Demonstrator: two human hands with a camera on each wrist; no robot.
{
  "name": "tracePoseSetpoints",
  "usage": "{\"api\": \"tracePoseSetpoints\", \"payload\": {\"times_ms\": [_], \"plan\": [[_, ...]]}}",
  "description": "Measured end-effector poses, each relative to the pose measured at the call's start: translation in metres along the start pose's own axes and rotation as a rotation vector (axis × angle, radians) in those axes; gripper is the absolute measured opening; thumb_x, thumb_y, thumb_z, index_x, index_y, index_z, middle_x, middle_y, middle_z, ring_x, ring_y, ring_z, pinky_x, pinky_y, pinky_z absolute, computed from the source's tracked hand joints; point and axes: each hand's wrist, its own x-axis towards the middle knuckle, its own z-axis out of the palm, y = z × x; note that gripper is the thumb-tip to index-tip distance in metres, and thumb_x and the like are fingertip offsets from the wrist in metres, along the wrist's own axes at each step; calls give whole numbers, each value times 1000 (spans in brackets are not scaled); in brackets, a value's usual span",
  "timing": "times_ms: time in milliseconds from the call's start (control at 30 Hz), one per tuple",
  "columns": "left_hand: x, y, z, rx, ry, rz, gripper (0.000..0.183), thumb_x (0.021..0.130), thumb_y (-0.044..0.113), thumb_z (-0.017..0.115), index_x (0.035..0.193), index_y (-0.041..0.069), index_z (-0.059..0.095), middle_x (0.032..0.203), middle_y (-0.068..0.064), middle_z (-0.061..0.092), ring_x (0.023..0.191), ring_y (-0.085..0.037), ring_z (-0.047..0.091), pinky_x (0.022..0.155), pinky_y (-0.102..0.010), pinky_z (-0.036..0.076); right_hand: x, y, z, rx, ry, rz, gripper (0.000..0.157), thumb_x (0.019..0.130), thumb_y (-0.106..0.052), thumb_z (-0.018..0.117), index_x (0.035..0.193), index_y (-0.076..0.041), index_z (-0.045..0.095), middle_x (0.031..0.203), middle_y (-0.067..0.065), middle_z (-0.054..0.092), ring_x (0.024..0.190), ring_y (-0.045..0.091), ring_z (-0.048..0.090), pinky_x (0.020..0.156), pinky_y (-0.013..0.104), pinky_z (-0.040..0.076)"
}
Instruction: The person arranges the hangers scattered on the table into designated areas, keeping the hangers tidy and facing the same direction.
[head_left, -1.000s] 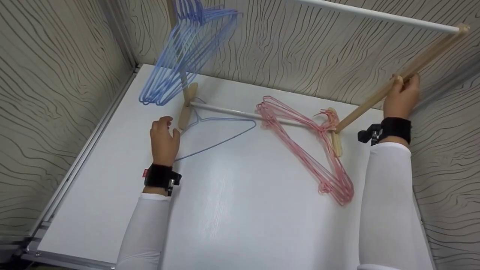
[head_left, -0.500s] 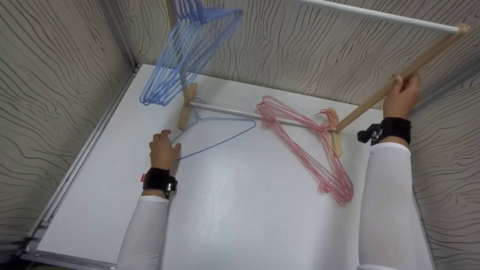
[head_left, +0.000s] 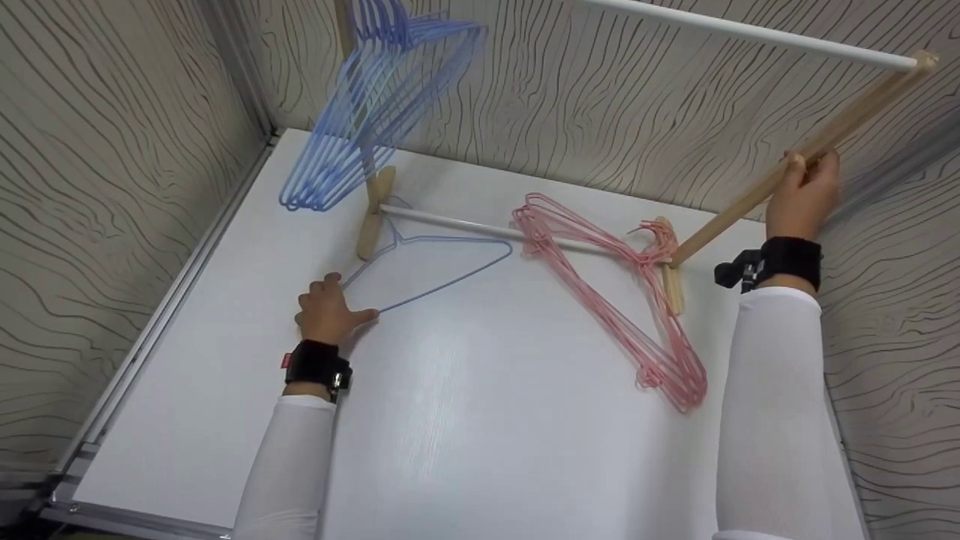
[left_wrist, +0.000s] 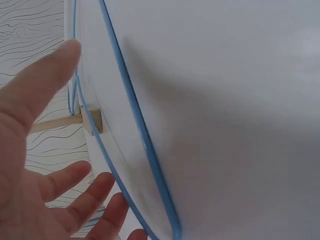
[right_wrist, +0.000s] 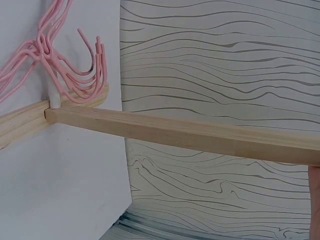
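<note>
A single blue wire hanger (head_left: 442, 284) lies on the white table, under the left end of a wooden rack. My left hand (head_left: 326, 315) is at its left corner with thumb held out and fingers spread. In the left wrist view some fingertips (left_wrist: 102, 182) meet or nearly meet one hanger wire (left_wrist: 134, 107), while the thumb is apart from it. My right hand (head_left: 802, 199) grips the rack's right wooden post (right_wrist: 190, 137); only a sliver of that hand shows in the right wrist view.
Several blue hangers (head_left: 386, 30) hang at the rack's left. A tangle of pink hangers (head_left: 534, 225) lies over the low white crossbar (head_left: 450, 222) near the right foot. A white rod (head_left: 750, 31) spans the top. Patterned walls surround the white table (head_left: 487, 450).
My left hand has come down toward the near left corner of the loose blue hanger, and its thumb has spread outward. The right hand keeps its hold on the post.
</note>
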Motion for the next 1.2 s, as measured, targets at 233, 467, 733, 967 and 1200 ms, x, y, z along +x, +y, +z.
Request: {"api": "tracePoseSetpoints", "payload": {"times_ms": [233,467,733,967,1200], "plan": [[-2,-4,10,57,43,-24,80,85,23,81,146,-7,40,138,-35,45,123,-51,44,94,-64,45,3,4,0,-15,-9,-1,31,108,-27,44,132,-13,56,125,-1,60,118,12,57,97,21,46],[-6,1,12,40,88,-28,70,87,17,78,142,-9,45,136,-34,47,122,-50,45,92,-62,46,7,8,-1,4,-9,-10,30,108,-25,44,132,-13,57,127,1,59,118,11,56,96,20,44],[-9,5,16,46,94,-31,66,89,12,75,143,-8,43,134,-34,48,120,-49,45,92,-60,47,5,7,-1,5,-15,-3,31,108,-25,44,134,-12,55,129,2,59,120,11,55,99,21,44],[-8,5,21,16,149,-1,64,87,4,74,142,-8,44,134,-33,48,119,-48,48,90,-59,49,3,5,-1,-1,-26,-6,32,108,-26,43,135,-12,54,130,2,59,120,11,55,98,21,44],[-12,10,23,20,195,10,62,87,1,73,141,-6,43,130,-33,49,114,-47,50,86,-58,50,3,6,0,-25,-9,-16,31,108,-27,44,131,-11,57,123,-1,59,114,11,56,94,21,45]]}}
